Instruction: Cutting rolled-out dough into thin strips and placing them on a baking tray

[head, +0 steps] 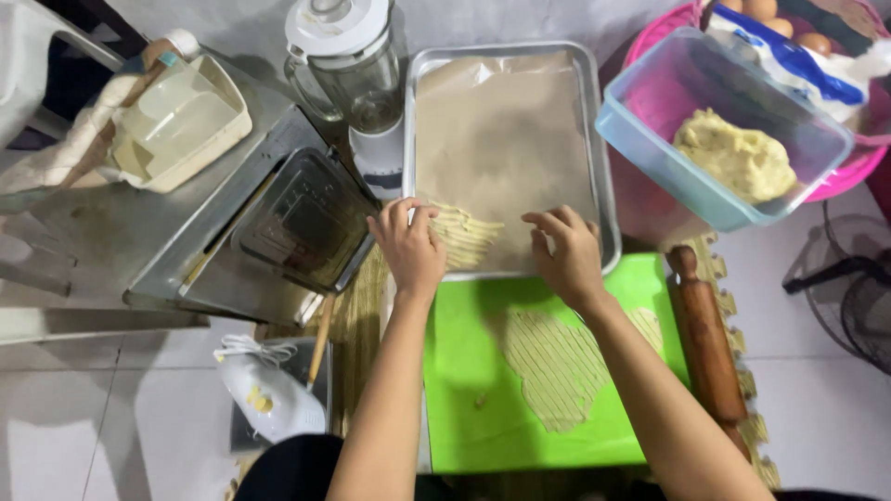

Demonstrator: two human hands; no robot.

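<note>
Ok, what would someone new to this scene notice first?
Probably the bright green cutting mat at bottom centre, bearing a flat sheet of pale dough cut into strips. Above it, the left hand and right hand rest over a paper-lined metal baking tray, the left touching laid-out dough strips.

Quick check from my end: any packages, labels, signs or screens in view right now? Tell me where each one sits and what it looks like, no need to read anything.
Bag: top right, lying in the pink basin behind the clear blue tub; soft crumpled plastic, white with a blue band.
Label: top left, a small teal strip at the far end of the cream tray.
No signs or screens show.
</note>
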